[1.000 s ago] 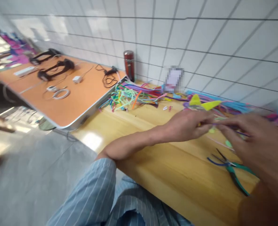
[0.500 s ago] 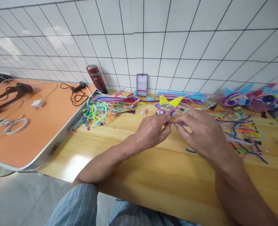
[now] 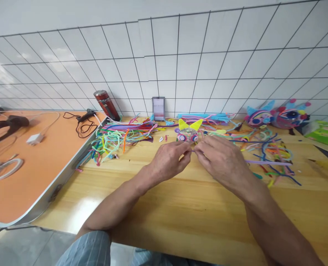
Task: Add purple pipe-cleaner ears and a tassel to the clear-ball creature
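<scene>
Both hands meet over the wooden table, just in front of a small craft figure [image 3: 188, 135] with yellow pointed ears, ringed pink and blue eyes and a clear, sparkly body. My left hand [image 3: 169, 157] pinches one end of a short purple pipe cleaner [image 3: 193, 150]. Opposite it, my right hand [image 3: 217, 155] pinches the same pipe cleaner, with its fingertips close to the left ones. Only a short bit of the stem shows between the fingers; the rest is hidden. The figure stands apart behind the hands, its lower part partly covered by fingers.
A tangled heap of pipe cleaners [image 3: 114, 138] lies left, with loose stems [image 3: 277, 162] scattered right. Against the wall stand a red thermos [image 3: 107, 105], a phone [image 3: 158, 109] and two decorated figures [image 3: 259, 116]. An orange table [image 3: 50, 159] with cables adjoins on the left.
The view has swung, so everything sits further left and lower. My hands stay pinched on the pipe cleaner, and slightly more of the figure shows above them.
</scene>
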The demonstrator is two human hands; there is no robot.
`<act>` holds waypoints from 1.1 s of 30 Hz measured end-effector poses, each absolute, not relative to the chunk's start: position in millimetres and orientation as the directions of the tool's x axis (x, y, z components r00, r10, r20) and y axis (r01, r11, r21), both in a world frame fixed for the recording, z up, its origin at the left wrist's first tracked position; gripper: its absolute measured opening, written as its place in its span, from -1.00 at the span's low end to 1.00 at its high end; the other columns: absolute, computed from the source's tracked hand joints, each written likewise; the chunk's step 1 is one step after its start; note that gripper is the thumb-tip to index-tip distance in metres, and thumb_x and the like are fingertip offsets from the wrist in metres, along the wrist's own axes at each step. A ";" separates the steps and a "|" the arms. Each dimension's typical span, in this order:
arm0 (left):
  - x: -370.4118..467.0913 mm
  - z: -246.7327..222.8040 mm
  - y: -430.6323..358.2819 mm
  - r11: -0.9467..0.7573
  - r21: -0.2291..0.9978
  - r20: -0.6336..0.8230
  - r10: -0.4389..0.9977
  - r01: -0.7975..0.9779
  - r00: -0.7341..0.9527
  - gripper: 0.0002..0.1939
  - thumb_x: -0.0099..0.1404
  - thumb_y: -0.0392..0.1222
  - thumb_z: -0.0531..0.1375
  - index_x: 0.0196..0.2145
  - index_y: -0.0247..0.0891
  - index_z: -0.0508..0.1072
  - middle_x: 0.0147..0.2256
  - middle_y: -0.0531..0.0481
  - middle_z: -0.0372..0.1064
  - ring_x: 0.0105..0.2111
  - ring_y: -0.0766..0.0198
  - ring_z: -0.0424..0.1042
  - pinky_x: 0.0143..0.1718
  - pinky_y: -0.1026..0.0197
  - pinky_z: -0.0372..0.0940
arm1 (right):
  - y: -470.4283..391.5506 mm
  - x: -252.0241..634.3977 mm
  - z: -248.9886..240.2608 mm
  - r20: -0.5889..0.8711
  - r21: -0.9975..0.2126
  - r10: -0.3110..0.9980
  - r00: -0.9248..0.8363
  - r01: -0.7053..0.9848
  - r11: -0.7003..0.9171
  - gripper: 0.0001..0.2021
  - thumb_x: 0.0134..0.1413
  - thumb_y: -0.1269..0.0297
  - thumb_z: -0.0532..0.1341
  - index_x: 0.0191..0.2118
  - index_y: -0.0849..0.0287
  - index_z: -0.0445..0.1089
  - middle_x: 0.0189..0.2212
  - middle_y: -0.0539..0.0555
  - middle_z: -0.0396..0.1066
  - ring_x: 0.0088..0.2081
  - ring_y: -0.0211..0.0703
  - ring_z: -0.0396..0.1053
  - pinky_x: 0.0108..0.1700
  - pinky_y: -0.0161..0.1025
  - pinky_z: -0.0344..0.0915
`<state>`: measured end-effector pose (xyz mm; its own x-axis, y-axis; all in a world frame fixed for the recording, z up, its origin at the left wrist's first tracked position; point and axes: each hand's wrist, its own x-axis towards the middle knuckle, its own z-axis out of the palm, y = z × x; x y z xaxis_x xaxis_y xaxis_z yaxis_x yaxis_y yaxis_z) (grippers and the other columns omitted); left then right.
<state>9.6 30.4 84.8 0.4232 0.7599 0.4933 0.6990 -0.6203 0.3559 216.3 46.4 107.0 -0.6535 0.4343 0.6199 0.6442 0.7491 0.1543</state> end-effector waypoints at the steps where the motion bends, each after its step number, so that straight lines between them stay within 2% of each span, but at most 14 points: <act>1: 9.6 84.7 30.2 -0.622 0.360 0.490 0.761 0.696 0.427 -0.85 0.41 -0.36 0.14 -0.30 -0.24 0.48 -0.39 0.01 0.53 -0.45 0.31 0.43 -0.34 0.26 0.25 | 46.4 216.0 107.0 0.622 0.154 0.432 -0.653 0.643 0.750 -0.79 0.33 0.49 0.19 -0.33 0.10 0.44 -0.36 0.11 0.51 -0.26 -0.01 0.46 -0.13 -0.12 0.33; 6: 10.6 80.7 30.2 -0.630 0.365 0.535 0.744 0.686 0.399 -0.85 0.36 -0.39 0.15 -0.33 -0.22 0.47 -0.43 0.02 0.50 -0.44 0.29 0.44 -0.34 0.26 0.27 | 45.7 211.1 106.9 0.658 0.141 0.418 -0.626 0.648 0.749 -0.79 0.31 0.51 0.18 -0.35 0.12 0.44 -0.38 0.11 0.51 -0.30 -0.02 0.45 -0.20 -0.11 0.30; 12: 12.7 78.9 31.5 -0.632 0.409 0.642 0.712 0.658 0.284 -0.82 0.34 -0.39 0.12 -0.41 -0.23 0.41 -0.50 0.06 0.42 -0.52 0.34 0.37 -0.42 0.29 0.22 | 43.3 204.9 101.8 0.716 0.098 0.430 -0.549 0.690 0.717 -0.80 0.31 0.50 0.20 -0.35 0.11 0.44 -0.42 0.07 0.50 -0.32 -0.04 0.44 -0.16 -0.12 0.31; 16: 14.7 80.0 31.0 -0.639 0.429 0.698 0.683 0.639 0.214 -0.82 0.32 -0.39 0.13 -0.43 -0.22 0.40 -0.53 0.09 0.38 -0.54 0.37 0.33 -0.43 0.30 0.19 | 38.2 197.2 96.6 0.758 0.030 0.454 -0.467 0.722 0.691 -0.77 0.33 0.48 0.20 -0.37 0.10 0.42 -0.43 0.07 0.47 -0.33 -0.06 0.43 -0.18 -0.15 0.31; 19: 17.9 79.6 30.4 -0.615 0.514 0.699 0.704 0.597 0.124 -0.80 0.35 -0.35 0.15 -0.45 -0.22 0.38 -0.54 0.11 0.36 -0.53 0.38 0.32 -0.42 0.30 0.20 | 35.2 190.8 93.5 0.795 -0.016 0.453 -0.403 0.733 0.680 -0.77 0.34 0.48 0.21 -0.37 0.09 0.42 -0.45 0.07 0.44 -0.34 -0.06 0.41 -0.19 -0.15 0.30; 23: 17.5 83.9 30.9 -0.525 0.704 0.559 0.825 0.478 0.082 -0.80 0.38 -0.27 0.16 -0.43 -0.22 0.39 -0.53 0.14 0.34 -0.53 0.39 0.27 -0.43 0.30 0.19 | 39.1 192.7 94.1 0.803 -0.006 0.436 -0.406 0.727 0.687 -0.79 0.38 0.46 0.21 -0.32 0.09 0.48 -0.41 0.09 0.48 -0.30 -0.04 0.42 -0.17 -0.14 0.31; 27: 6.0 95.4 33.9 -0.407 0.828 0.338 0.911 0.387 0.234 -0.80 0.39 -0.17 0.18 -0.39 -0.24 0.47 -0.46 0.09 0.39 -0.46 0.35 0.28 -0.40 0.28 0.18 | 48.2 206.1 100.1 0.745 0.029 0.422 -0.516 0.657 0.753 -0.81 0.42 0.45 0.21 -0.27 0.13 0.52 -0.33 0.10 0.55 -0.25 -0.05 0.45 -0.12 -0.13 0.31; 33: -7.9 100.8 45.5 -0.243 0.949 0.134 0.886 0.200 0.445 -0.70 0.34 0.02 0.29 -0.39 -0.26 0.46 -0.44 0.06 0.35 -0.45 0.35 0.24 -0.39 0.26 0.18 | 54.0 217.5 107.2 0.655 0.075 0.401 -0.640 0.583 0.809 -0.80 0.43 0.40 0.23 -0.26 0.11 0.56 -0.32 0.06 0.55 -0.22 -0.06 0.39 -0.11 -0.13 0.25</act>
<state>-7.9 45.5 100.8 0.4449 0.8856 0.1335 0.1995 -0.2433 0.9492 217.5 54.0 107.2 -0.6403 0.4006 0.6554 0.5828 0.8092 0.0748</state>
